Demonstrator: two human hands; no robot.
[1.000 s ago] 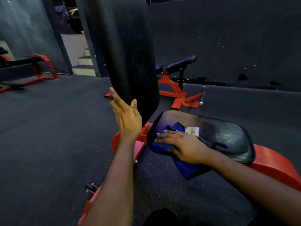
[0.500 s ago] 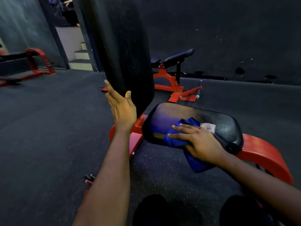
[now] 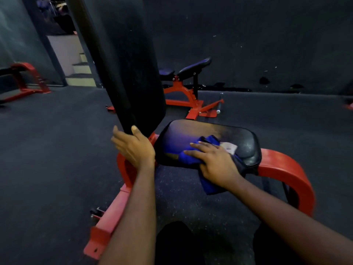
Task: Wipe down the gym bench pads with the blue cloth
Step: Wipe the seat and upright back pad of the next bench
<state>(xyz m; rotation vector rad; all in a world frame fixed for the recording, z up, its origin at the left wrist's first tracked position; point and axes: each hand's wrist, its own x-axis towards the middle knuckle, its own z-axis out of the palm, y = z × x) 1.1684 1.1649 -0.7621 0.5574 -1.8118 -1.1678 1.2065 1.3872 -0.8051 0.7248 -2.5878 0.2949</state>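
Observation:
A black seat pad point(image 3: 240, 138) sits on a red bench frame point(image 3: 286, 169) right in front of me. My right hand point(image 3: 214, 163) lies flat on the blue cloth point(image 3: 208, 185), pressing it onto the pad's near edge; part of the cloth hangs below the pad. A tall black back pad point(image 3: 124, 64) rises steeply at the left of the seat. My left hand point(image 3: 133, 148) is against its lower edge, thumb on the front and fingers straight along the side.
A second red bench point(image 3: 183, 88) with dark pads stands behind on the dark rubber floor. Another red bench point(image 3: 24, 77) is at far left. Steps point(image 3: 80, 71) lead up through a doorway at back left. My knees show at the bottom.
My left hand has dropped from a raised pose to the bottom of the back pad. The right hand slid the cloth rightward along the seat, then stayed near its front edge.

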